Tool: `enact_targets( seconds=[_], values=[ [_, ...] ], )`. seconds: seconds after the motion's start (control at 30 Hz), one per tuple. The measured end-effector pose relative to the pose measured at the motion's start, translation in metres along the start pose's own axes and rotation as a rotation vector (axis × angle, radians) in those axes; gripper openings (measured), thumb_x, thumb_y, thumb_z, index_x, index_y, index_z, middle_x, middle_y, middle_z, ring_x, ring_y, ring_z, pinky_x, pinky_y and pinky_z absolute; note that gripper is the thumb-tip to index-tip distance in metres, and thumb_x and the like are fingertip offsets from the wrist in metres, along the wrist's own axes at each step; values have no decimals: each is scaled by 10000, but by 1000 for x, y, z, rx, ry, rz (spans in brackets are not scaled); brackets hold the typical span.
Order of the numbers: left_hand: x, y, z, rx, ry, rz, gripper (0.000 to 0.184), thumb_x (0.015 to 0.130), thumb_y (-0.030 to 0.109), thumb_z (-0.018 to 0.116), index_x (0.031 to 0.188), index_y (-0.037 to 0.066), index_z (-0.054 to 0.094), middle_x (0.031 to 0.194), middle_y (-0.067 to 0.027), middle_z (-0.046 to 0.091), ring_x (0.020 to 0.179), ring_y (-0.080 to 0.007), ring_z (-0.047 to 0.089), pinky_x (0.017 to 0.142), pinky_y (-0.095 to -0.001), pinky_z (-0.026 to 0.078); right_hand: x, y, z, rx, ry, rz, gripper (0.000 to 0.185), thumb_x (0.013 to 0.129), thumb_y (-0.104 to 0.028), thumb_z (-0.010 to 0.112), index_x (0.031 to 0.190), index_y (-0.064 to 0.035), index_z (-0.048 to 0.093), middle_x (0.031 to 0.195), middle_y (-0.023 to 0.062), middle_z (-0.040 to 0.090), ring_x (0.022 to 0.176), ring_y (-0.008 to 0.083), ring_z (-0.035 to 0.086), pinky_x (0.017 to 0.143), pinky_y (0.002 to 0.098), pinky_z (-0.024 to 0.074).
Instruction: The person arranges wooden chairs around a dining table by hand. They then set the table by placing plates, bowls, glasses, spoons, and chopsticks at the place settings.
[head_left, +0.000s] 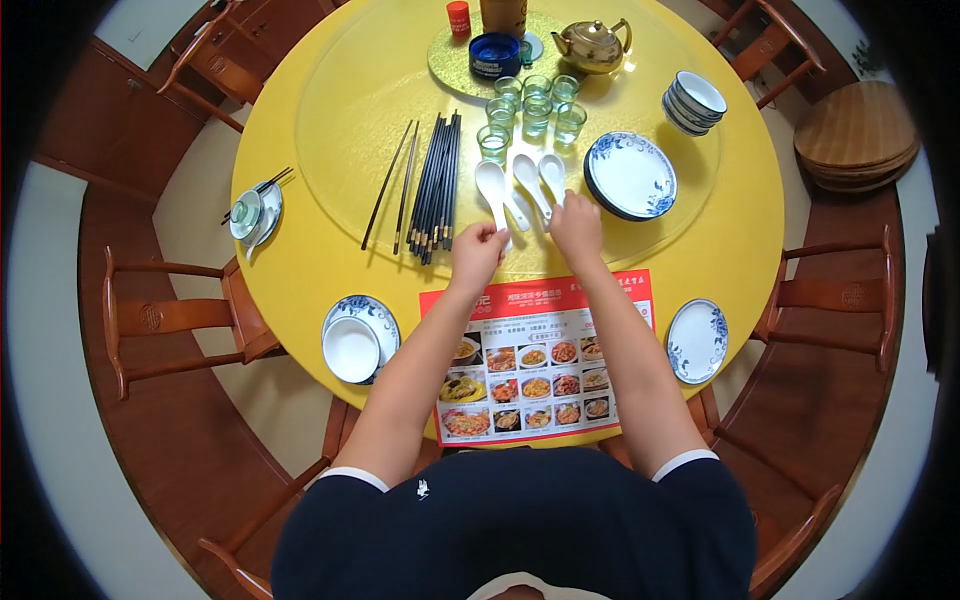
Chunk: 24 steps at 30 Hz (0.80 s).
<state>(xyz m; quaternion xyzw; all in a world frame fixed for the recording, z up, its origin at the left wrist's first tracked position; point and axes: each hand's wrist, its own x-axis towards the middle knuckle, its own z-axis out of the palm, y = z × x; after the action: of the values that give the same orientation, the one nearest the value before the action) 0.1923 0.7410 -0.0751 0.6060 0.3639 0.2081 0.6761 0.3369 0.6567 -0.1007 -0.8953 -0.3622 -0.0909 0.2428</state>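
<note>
My left hand [478, 256] is closed in a pinch on the handle end of a white soup spoon [491, 183], whose bowl points away from me. My right hand [577, 230] has its fingers closed at the handle of another white soup spoon [552, 172]. Between the hands lie more white spoons, one of them a spoon [527, 172] just left of my right hand. Black chopsticks [437, 180] lie in a bunch to the left of my left hand. A stack of blue-patterned plates [630, 172] stands right of my right hand.
Several green glasses [536, 116] stand beyond the spoons on the glass turntable. Behind them are a blue ashtray [495, 56] and a gold teapot [592, 48]. Stacked bowls [694, 102] sit at right. A menu sheet [535, 370] lies under my forearms, between a plate with a bowl [352, 349] and a plate [698, 341].
</note>
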Motion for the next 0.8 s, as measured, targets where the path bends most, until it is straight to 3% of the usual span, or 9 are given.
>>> enact_targets(
  seconds=[0.07, 0.33, 0.43, 0.5, 0.63, 0.73, 0.8],
  values=[
    [25, -10, 18, 28, 120, -8, 184, 725, 143, 593, 749, -30, 537, 587, -47, 545, 452, -82, 493, 402, -209, 388, -2, 4, 4, 30, -4, -16, 292, 716, -195, 512, 943, -11, 521, 874, 151, 536, 788, 314, 496, 698, 383, 410],
    [39, -21, 42, 12, 202, -77, 230, 706, 139, 615, 794, -41, 502, 609, -84, 553, 460, -112, 529, 398, -225, 416, -1, 4, 4, 148, -33, 19, 290, 728, -213, 498, 929, -5, 527, 842, 151, 547, 799, 319, 495, 700, 388, 410],
    [44, -20, 39, 188, 178, -91, 295, 704, 143, 619, 863, -42, 452, 628, -83, 541, 450, -113, 512, 370, -226, 411, 3, 2, 1, 157, -45, 15, 273, 730, -206, 494, 907, -1, 525, 818, 161, 548, 779, 325, 502, 688, 397, 413],
    [45, -15, 37, 326, 154, -83, 354, 680, 171, 644, 881, -35, 438, 636, -89, 540, 432, -125, 513, 362, -231, 410, 9, 2, 2, 153, -163, 142, 257, 726, -194, 489, 885, 6, 522, 794, 180, 543, 764, 333, 505, 684, 404, 411],
    [47, -14, 36, 320, 148, -105, 384, 667, 186, 656, 895, -36, 440, 640, -90, 538, 434, -125, 513, 369, -228, 413, 22, 2, 3, 188, -160, 214, 231, 713, -177, 493, 832, 15, 540, 776, 199, 548, 751, 349, 524, 670, 411, 422],
    [49, -16, 35, 317, 151, -96, 372, 689, 186, 634, 911, -40, 441, 634, -86, 532, 433, -125, 513, 370, -227, 412, 33, -1, -2, 170, -259, 293, 249, 679, -187, 499, 774, 38, 547, 736, 224, 551, 700, 358, 541, 658, 416, 425],
    [50, -19, 34, 255, 194, -83, 362, 719, 233, 583, 916, -49, 473, 585, -101, 545, 447, -163, 535, 431, -273, 425, 37, 0, -2, 242, -332, 375, 224, 658, -142, 478, 754, 45, 554, 748, 233, 553, 715, 362, 541, 672, 412, 422]
  ],
)
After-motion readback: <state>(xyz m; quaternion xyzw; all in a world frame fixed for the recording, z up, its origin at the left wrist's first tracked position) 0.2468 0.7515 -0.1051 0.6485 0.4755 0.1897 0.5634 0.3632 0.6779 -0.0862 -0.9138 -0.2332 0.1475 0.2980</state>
